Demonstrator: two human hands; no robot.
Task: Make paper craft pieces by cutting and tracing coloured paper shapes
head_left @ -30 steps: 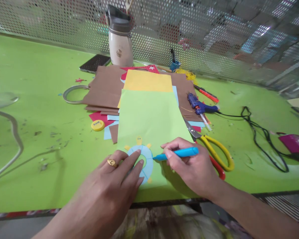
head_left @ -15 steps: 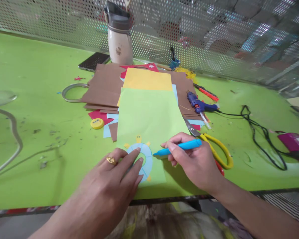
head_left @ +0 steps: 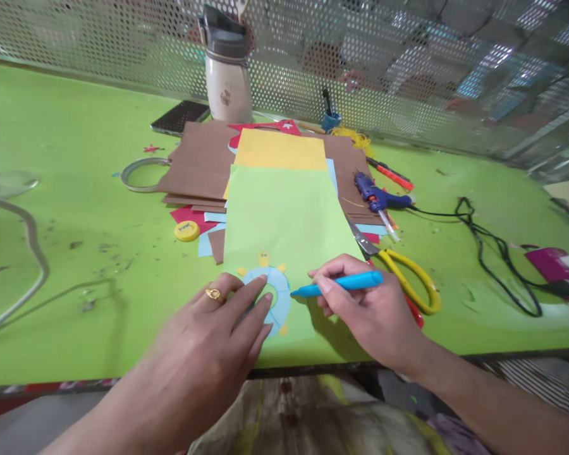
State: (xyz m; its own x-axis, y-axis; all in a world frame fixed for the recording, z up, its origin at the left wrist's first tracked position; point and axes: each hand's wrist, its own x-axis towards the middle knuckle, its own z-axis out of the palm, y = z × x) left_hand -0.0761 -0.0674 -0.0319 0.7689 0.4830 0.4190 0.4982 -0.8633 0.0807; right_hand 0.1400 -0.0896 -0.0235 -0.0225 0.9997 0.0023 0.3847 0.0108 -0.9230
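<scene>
My left hand (head_left: pixel 218 325), with a gold ring on one finger, lies flat with fingers stretched over a light blue paper ring (head_left: pixel 279 302) with small yellow bits around it. That ring rests on the near end of a light green paper sheet (head_left: pixel 284 215). My right hand (head_left: pixel 365 309) is closed around a blue marker (head_left: pixel 341 284). The marker's tip touches the sheet at the right rim of the blue ring.
Behind the green sheet lie yellow paper (head_left: pixel 279 150), brown paper (head_left: pixel 199 161) and red and blue scraps. Yellow-handled scissors (head_left: pixel 403 278), a blue glue gun (head_left: pixel 377 199) with black cord, a yellow cap (head_left: pixel 186 230), a tape ring (head_left: pixel 142 175), a phone (head_left: pixel 180 117) and a bottle (head_left: pixel 227 69) stand around. The table edge is just below my hands.
The marker tip has stayed at the blue ring's right rim, shifting only slightly. My left hand keeps pressing the ring. The view has tilted a little.
</scene>
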